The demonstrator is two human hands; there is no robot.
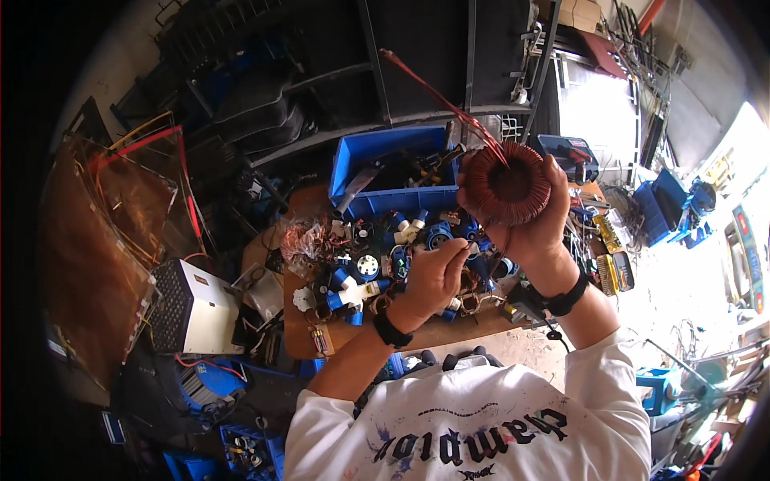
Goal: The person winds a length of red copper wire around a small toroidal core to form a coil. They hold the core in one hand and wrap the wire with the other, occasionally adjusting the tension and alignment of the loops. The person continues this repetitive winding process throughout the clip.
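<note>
My right hand (pixel 536 240) holds up a ring-shaped coil (pixel 489 188) closely wound with reddish copper wire, with a dark hole at its middle. The thumb lies along the coil's right side and the palm is under it. A bundle of long reddish wire leads (pixel 437 94) rises from the coil toward the upper left. Below and left of the coil, my left hand (pixel 435 279) is closed in a pinch, apart from the ring. Whatever its fingertips hold is too small to make out. A thin wire (pixel 504 252) hangs down from the coil between the hands.
Under my hands a wooden table (pixel 301 341) bears blue-and-white plastic fittings (pixel 353 293), wires and small parts. Behind them stands a blue bin (pixel 385 204) with tools. At the right are a yellow bit case (pixel 616 272) and a blue crate (pixel 664 210); a white perforated box (pixel 196 309) is left.
</note>
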